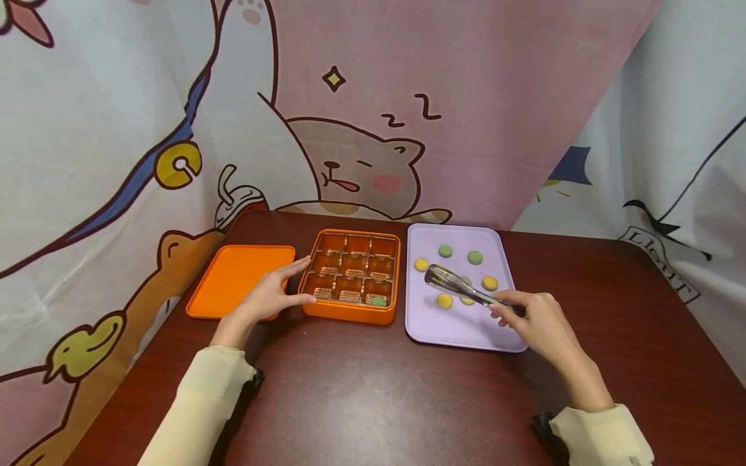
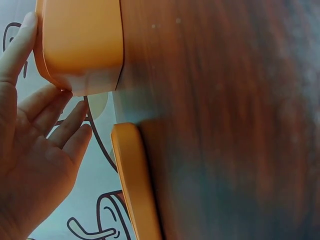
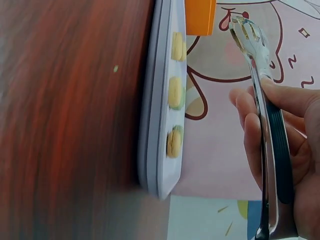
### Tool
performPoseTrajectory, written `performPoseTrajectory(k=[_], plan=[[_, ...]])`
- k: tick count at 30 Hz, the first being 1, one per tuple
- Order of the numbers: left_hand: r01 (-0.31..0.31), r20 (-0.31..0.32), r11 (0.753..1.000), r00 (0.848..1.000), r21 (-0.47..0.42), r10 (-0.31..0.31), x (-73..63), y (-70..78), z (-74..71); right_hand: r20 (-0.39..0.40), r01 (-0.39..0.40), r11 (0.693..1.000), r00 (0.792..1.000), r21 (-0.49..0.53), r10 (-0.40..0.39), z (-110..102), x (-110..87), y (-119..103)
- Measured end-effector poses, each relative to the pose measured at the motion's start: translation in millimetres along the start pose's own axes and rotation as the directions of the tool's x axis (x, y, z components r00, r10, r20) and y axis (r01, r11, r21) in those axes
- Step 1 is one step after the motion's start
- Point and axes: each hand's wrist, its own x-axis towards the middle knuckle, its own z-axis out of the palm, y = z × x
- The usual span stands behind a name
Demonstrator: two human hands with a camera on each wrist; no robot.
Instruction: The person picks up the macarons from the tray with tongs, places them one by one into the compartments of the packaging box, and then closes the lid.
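Observation:
My left hand rests its fingertips and thumb on the left side of an orange box, fingers fairly straight. A clear insert divides the box into several compartments; the front right one holds a green macaron. In my right hand I grip metal tongs with dark handle grips. Their head hovers over a lilac tray, with no macaron visible between the tips. Yellow macarons and green macarons are spread over the tray. The tongs partly hide a couple of them.
An orange lid lies flat left of the box, partly behind my left hand. The dark wooden table extends in front. A cartoon-printed curtain hangs along the table's back and sides.

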Motion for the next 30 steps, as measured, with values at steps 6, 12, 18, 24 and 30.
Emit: performPoseTrajectory(k=[6, 12, 18, 24, 30], plan=[[-0.006, 0.003, 1.0, 1.0, 0.008, 0.006, -0.1, 0.3, -0.9, -0.003, 0.032, 0.999, 0.999, 0.035, -0.032, 7, 9.3, -10], [0.001, 0.004, 1.0, 1.0, 0.009, -0.001, -1.8, 1.7, -1.3, -0.024, 0.073, 0.996, 0.997, 0.055, -0.072, 15, 16.4, -17], [-0.002, 0.003, 1.0, 1.0, 0.017, 0.002, -1.9, 1.7, -0.7, -0.009, 0.076, 0.995, 0.997, 0.068, -0.075, 22, 24.1, -21], [0.0, -0.004, 1.0, 1.0, 0.013, 0.0, -1.8, 0.5, -0.1, 0.011, 0.053, 0.995, 0.998, 0.08, -0.054, 28, 31.1, -26], [-0.005, -0.006, 1.0, 1.0, 0.009, 0.005, -0.7, 0.5, -0.1, 0.034, 0.029, 0.994, 0.999, 0.104, -0.033, 34, 37.6, -30]])
